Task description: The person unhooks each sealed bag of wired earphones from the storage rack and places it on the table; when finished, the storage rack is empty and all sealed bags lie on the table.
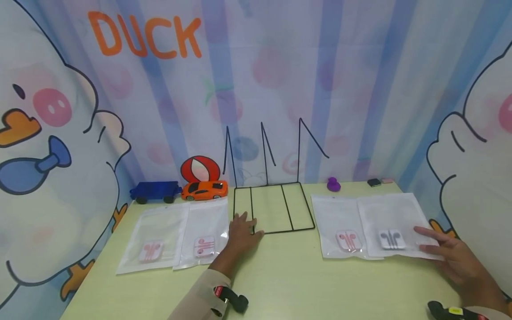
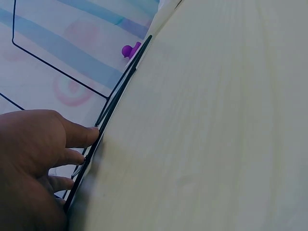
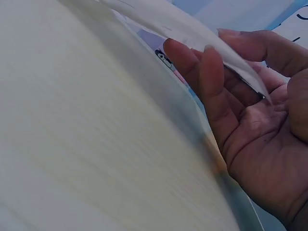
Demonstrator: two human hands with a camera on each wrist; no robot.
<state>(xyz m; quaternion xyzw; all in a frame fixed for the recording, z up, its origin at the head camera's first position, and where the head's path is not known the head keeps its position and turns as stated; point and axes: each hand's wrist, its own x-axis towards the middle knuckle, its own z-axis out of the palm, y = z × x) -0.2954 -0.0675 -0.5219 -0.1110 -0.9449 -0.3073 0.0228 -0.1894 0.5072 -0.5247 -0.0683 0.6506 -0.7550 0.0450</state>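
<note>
My left hand point(image 1: 245, 233) rests at the front left corner of a black wire rack point(image 1: 302, 229), fingers spread. In the left wrist view its fingertips point(image 2: 89, 137) touch the rack's front wire. On the right, my right hand point(image 1: 460, 262) pinches the right edge of a white pouch point(image 1: 390, 213) with a boxed pair of grey earphones point(image 1: 392, 240). The right wrist view shows that pouch point(image 3: 192, 29) tilted up between thumb and fingers. It overlaps a second pouch point(image 1: 334, 213) with pink earphones point(image 1: 349, 241).
Left of the rack lie two more white pouches, an outer one point(image 1: 164, 222) and an inner one point(image 1: 208, 218), with pink earphones. Behind them stand a blue toy trailer point(image 1: 156, 192) and orange toy car point(image 1: 205, 190). A purple duck point(image 1: 334, 184) and small dark block point(image 1: 374, 182) sit at the back right.
</note>
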